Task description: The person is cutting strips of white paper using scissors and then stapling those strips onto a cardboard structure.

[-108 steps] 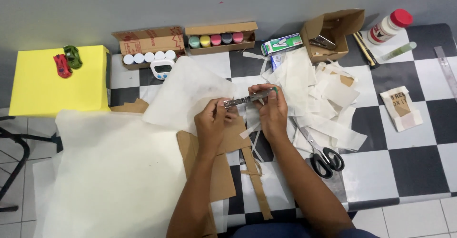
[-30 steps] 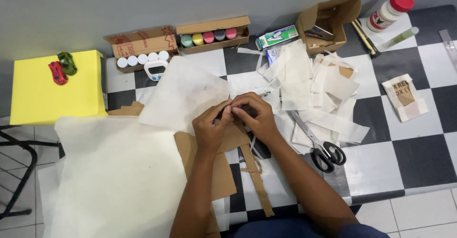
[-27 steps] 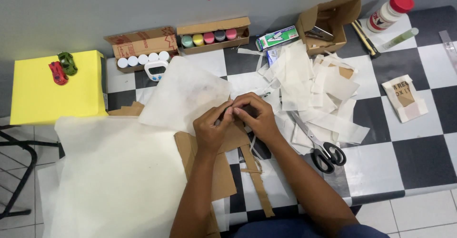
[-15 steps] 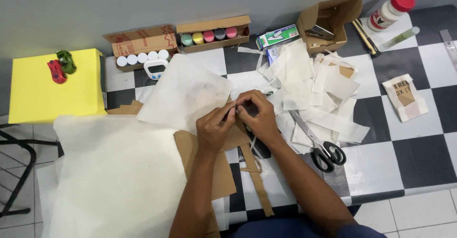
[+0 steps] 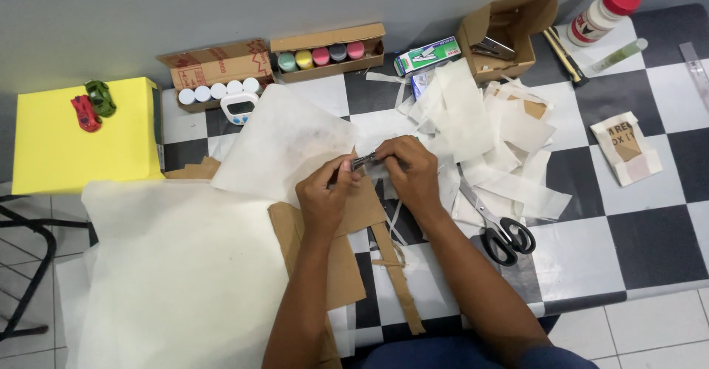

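Both of my hands meet over the middle of the checkered table (image 5: 650,243). My left hand (image 5: 323,197) and my right hand (image 5: 410,174) pinch the two ends of a small dark metal tool (image 5: 364,163), held level just above the table. A strip of white paper seems to sit in the tool, but my fingers hide most of it. Under my hands lie a white paper sheet (image 5: 284,144) and brown cardboard pieces (image 5: 347,265).
Scissors (image 5: 504,230) lie right of my right arm beside a heap of white paper strips (image 5: 480,129). At the back stand two boxes of paint pots (image 5: 325,51), a timer (image 5: 240,107), an open cardboard box (image 5: 509,33) and a red-capped bottle (image 5: 602,14). A yellow box (image 5: 81,147) sits far left.
Seconds ago the tool was held out long between my hands. My hands have since drawn close together around it and shifted only slightly in the last second.
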